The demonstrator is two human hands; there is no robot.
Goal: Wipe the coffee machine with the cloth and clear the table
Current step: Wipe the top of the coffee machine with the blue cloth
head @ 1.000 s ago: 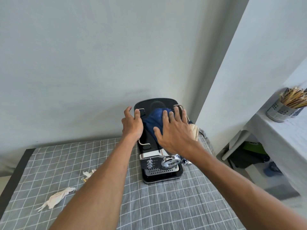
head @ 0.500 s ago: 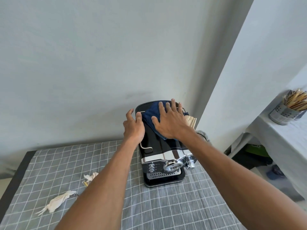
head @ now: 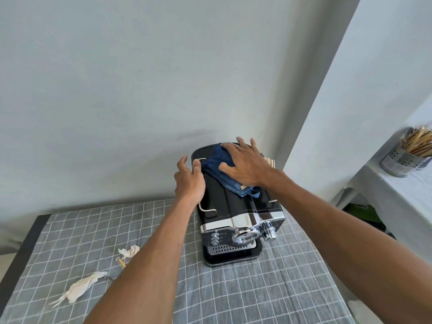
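A black and chrome coffee machine (head: pixel 236 206) stands on the grey checked tablecloth (head: pixel 257 288) near the back wall. A dark blue cloth (head: pixel 218 169) lies on the machine's top towards the rear. My right hand (head: pixel 245 167) presses flat on the cloth with fingers spread. My left hand (head: pixel 189 181) rests on the machine's left top edge by the chrome rail, fingers loosely bent. Two crumpled white tissues lie on the table at the left, a long one (head: pixel 81 286) and a small one (head: pixel 129 251).
A small yellowish scrap (head: pixel 121 263) lies beside the small tissue. A wooden item (head: pixel 270 161) sticks out behind the machine at the right. A metal holder full of sticks (head: pixel 406 155) stands on a white-covered side table at the right. The wall is close behind the machine.
My right hand has slid the blue cloth from the middle of the machine's top towards its rear right. My left hand stays on the left edge.
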